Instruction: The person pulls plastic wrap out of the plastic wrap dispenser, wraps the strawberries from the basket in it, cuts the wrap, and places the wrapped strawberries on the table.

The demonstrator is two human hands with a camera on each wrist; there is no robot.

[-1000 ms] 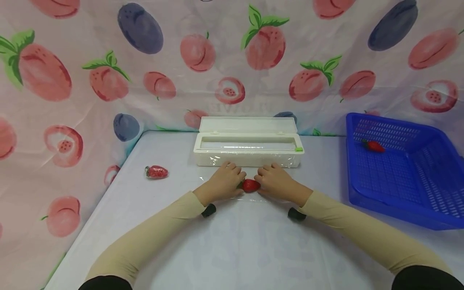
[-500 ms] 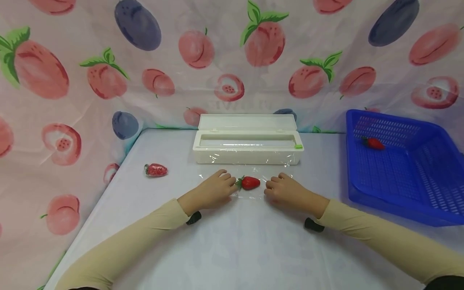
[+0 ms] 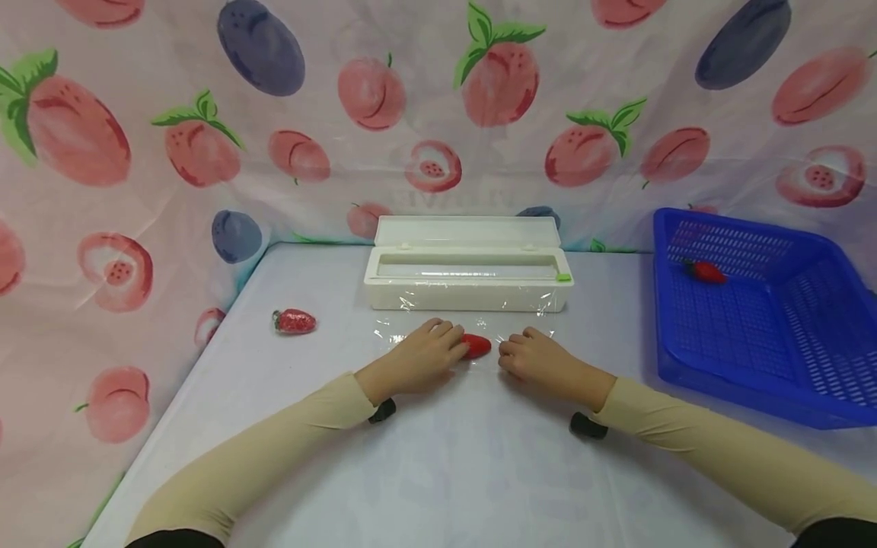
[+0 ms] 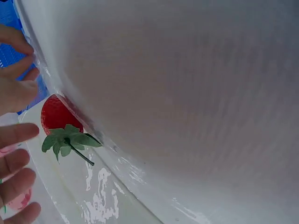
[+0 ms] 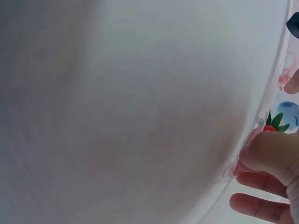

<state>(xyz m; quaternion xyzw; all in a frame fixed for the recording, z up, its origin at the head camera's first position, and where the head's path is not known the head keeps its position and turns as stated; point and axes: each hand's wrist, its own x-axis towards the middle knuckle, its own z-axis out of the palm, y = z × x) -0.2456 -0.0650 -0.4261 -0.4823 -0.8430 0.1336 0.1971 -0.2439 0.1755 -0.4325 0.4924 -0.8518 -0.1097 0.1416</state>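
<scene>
In the head view a red strawberry (image 3: 476,346) lies on clear plastic wrap (image 3: 479,367) in front of the dispenser. My left hand (image 3: 423,354) reaches over its leafy end, hiding the leaves. The left wrist view shows the left fingers (image 4: 17,184) loosely extended beside the strawberry (image 4: 57,114), with a visible gap. My right hand (image 3: 548,364) is right of the tip, at the wrap. In the right wrist view its thumb (image 5: 266,156) lies by the wrap edge, with two fairly straight fingers below; a firm pinch is not visible.
A white wrap dispenser (image 3: 469,295) with its lid raised stands behind the hands. Another strawberry (image 3: 296,321), shiny as if wrapped, lies at the left. The blue basket (image 3: 760,407) at the right holds one strawberry (image 3: 706,272). A fruit-print cloth (image 3: 411,53) hangs behind.
Both hands first drew apart from the strawberry, uncovering it. Since then my left hand has come back right over its leafy end. My right hand has shifted only slightly left.
</scene>
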